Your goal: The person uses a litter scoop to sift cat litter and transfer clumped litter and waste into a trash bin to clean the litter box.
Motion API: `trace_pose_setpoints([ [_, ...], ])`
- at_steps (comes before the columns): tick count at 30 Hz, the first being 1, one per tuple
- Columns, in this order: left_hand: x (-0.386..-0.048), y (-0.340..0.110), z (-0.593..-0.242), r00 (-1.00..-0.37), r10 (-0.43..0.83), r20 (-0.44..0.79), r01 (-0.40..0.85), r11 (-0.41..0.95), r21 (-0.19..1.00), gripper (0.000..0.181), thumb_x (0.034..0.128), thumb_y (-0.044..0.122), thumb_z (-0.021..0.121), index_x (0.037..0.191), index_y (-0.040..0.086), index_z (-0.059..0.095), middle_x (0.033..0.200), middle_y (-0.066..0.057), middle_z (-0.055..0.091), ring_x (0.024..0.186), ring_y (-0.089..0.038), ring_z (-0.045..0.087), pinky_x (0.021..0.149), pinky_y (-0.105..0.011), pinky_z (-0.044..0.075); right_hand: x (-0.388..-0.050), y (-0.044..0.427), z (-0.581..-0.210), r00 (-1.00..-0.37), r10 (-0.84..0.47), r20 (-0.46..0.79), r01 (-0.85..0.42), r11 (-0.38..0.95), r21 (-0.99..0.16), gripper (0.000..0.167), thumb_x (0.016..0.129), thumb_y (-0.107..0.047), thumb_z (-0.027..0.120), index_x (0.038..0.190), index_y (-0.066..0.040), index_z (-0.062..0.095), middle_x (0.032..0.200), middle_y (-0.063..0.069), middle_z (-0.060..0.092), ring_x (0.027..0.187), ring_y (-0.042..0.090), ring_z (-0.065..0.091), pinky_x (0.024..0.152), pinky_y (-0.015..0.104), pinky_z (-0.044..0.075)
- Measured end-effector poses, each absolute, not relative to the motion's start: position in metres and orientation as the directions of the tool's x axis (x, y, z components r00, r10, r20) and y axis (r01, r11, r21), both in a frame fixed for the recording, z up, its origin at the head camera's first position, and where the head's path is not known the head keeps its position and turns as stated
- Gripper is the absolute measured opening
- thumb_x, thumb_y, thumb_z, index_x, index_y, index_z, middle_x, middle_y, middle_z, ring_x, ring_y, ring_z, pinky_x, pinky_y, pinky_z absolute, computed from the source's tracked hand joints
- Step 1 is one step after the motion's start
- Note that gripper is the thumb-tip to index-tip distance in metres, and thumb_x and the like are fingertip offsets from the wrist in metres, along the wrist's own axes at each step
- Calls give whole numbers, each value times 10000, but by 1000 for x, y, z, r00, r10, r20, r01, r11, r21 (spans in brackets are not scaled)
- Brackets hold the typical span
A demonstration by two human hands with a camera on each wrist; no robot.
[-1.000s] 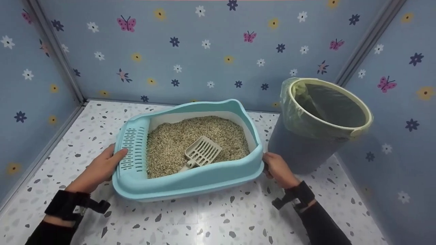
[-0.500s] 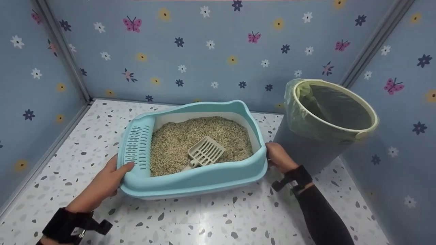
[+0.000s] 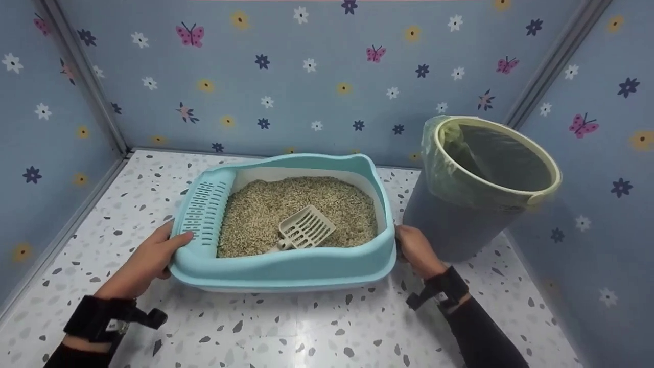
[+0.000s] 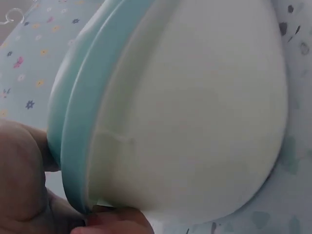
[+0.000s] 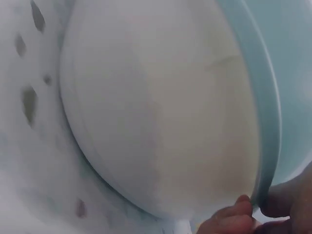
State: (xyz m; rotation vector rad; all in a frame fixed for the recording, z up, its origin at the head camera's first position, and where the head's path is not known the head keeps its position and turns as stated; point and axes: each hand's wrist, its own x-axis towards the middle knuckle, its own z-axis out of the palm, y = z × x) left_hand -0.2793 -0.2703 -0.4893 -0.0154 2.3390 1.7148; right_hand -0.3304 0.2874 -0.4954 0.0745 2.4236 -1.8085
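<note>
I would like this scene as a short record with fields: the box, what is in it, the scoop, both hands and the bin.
Litter box: light blue above, white below
Contents: brown granular litter
Scoop: slotted, lying on the litter, handle partly hidden
Left hand: grips the box's left end, thumb on top
Right hand: grips the box's right end
Bin: right of the box, with a translucent liner folded over its rim
Floor: white, speckled
</note>
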Motion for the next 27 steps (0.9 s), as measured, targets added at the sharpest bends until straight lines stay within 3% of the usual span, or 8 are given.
trace_pose_setpoints([
  [5, -281, -273, -490, -973, 116, -199, -160, 284, 945, 741, 1201, 458, 482, 1785, 117, 177, 931, -23, 696, 610, -114, 521, 510, -264, 368, -327, 289, -494, -984, -31, -175, 161, 274, -948, 413, 1147, -288, 505, 777, -115, 564, 690, 29, 476, 599, 203, 384, 564, 346, 331],
  [8, -270, -265, -488, -975, 54, -215, -189, 309, 932, 783, 1190, 548, 449, 1777, 91, 206, 905, -13, 641, 612, -112, 471, 529, -270, 378, -338, 292, -492, -980, -44, -194, 175, 279, -944, 406, 1139, -281, 524, 772, -115, 579, 689, 28, 484, 582, 189, 390, 543, 332, 334],
  [11, -251, -251, -486, -976, -14, -216, -206, 363, 909, 869, 1155, 664, 420, 1753, 58, 244, 985, -75, 582, 661, -157, 443, 570, -315, 412, -358, 295, -490, -978, -80, -195, 164, 289, -943, 405, 1132, -282, 526, 759, -130, 568, 680, 6, 479, 581, 170, 417, 537, 325, 353],
  [14, -238, -238, -488, -984, -28, -177, -172, 413, 894, 957, 1122, 712, 461, 1763, 54, 191, 1338, -227, 583, 1011, -284, 617, 859, -472, 557, -375, 296, -489, -979, -99, -178, 143, 290, -946, 360, 1103, -235, 527, 763, -127, 575, 687, 3, 498, 592, 165, 478, 538, 340, 420],
  [16, -234, -232, -492, -990, -29, -142, -139, 445, 885, 1010, 1113, 720, 477, 1787, 71, 96, 1603, -285, 461, 1332, -406, 554, 1093, -646, 475, -381, 296, -488, -978, -101, -182, 146, 290, -946, 325, 1084, -210, 525, 782, -114, 598, 698, 14, 510, 595, 175, 507, 525, 366, 448],
  [18, -232, -228, -496, -993, -45, -111, -119, 460, 880, 1033, 1109, 723, 483, 1795, 87, 42, 1736, -275, 330, 1505, -438, 421, 1217, -707, 320, -384, 296, -489, -977, -101, -189, 152, 292, -944, 311, 1080, -201, 519, 801, -100, 612, 703, 22, 516, 595, 187, 517, 525, 389, 458],
  [22, -229, -227, -502, -994, -103, -47, -92, 488, 868, 952, 1134, 696, 438, 1788, 88, 109, 1647, -255, 439, 1391, -407, 504, 1155, -653, 373, -386, 292, -491, -978, -117, -172, 124, 336, -934, 344, 1118, -277, 511, 841, -111, 630, 719, 14, 527, 625, 187, 526, 567, 397, 467],
  [27, -229, -224, -505, -991, -136, -11, -75, 477, 876, 876, 1154, 658, 425, 1777, 94, 180, 1542, -228, 523, 1292, -376, 542, 1105, -590, 383, -382, 291, -493, -985, -109, -133, 85, 367, -926, 397, 1140, -339, 513, 819, -128, 614, 685, 5, 501, 579, 171, 456, 556, 351, 395],
])
